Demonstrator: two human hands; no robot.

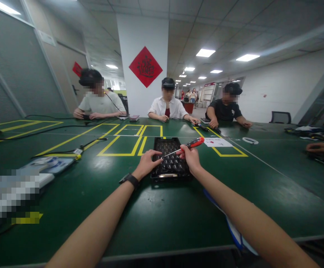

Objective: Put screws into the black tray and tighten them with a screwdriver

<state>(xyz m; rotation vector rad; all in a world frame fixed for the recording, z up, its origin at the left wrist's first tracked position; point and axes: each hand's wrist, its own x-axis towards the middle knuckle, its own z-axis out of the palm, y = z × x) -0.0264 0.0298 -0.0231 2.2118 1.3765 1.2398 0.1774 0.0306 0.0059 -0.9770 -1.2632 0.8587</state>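
A black rectangular case (pixel 170 180) lies on the green table in front of me, its inside a dark grid with many small shiny spots. At its left side is my left hand (pixel 148 163), with thumb and fingers drawn together around the far end of a metal shaft. Whether a small part sits between those fingertips is too small to tell. My right hand (pixel 190 158), over the case's right side, grips a screwdriver (pixel 195 142) with a red and black handle. The screwdriver slants down leftward, its tip close to my left fingertips.
Three people sit across the green table (pixel 139 227). Yellow tape outlines mark its top. A white paper (pixel 218 142) and a white ring (pixel 250 140) lie right of the case. Cables and phone-like devices (pixel 58 163) occupy the left. Another person's hand (pixel 322 148) rests at far right.
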